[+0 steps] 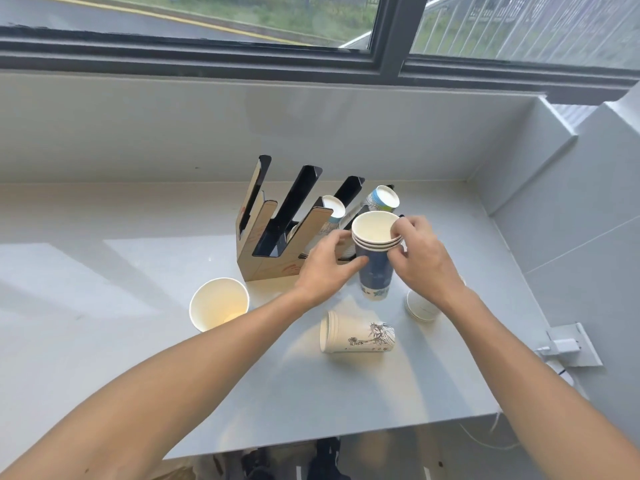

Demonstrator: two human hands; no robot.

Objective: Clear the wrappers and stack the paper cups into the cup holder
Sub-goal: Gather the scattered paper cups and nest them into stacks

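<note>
A grey counter (104, 271) runs beneath a dark-framed window (388, 46), with a white charger (564, 346) plugged in at its right edge.

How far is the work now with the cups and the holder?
Partly done. Two slots of the cup holder already carry cups. In hand: the left hand and right hand both grip a dark blue stack. Left: one upright white cup, a lying stack and a stack under the right wrist. No wrappers are visible.
</note>
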